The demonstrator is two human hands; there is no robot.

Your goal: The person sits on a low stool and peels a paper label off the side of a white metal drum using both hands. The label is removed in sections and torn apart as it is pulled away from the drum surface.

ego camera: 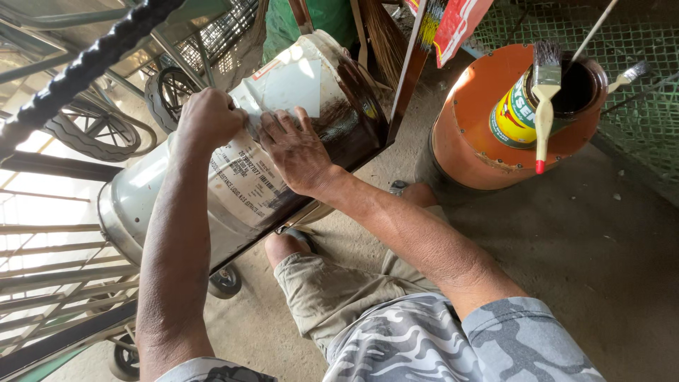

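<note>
Grip: left hand [211, 117] closed into a fist at the upper edge of the pale label [244, 173] on a big metal drum [141, 198], knuckles up, apparently pinching the label's edge, though the fingertips are hidden. Right hand [297, 150] lies flat beside it, fingers spread and pressed on the label. Head view: the drum lies tilted on its side over a dark board [407, 78], just above the person's knees. Its upper end is coated in glossy dark brown; the lower stretch is bare grey metal, so the coating looks partly done, with the label still on. To the right, an orange drum [467, 134] stands on the dusty concrete floor [601, 247], carrying an open paint can [520, 113] with a pale-handled brush [543, 92] across it.
</note>
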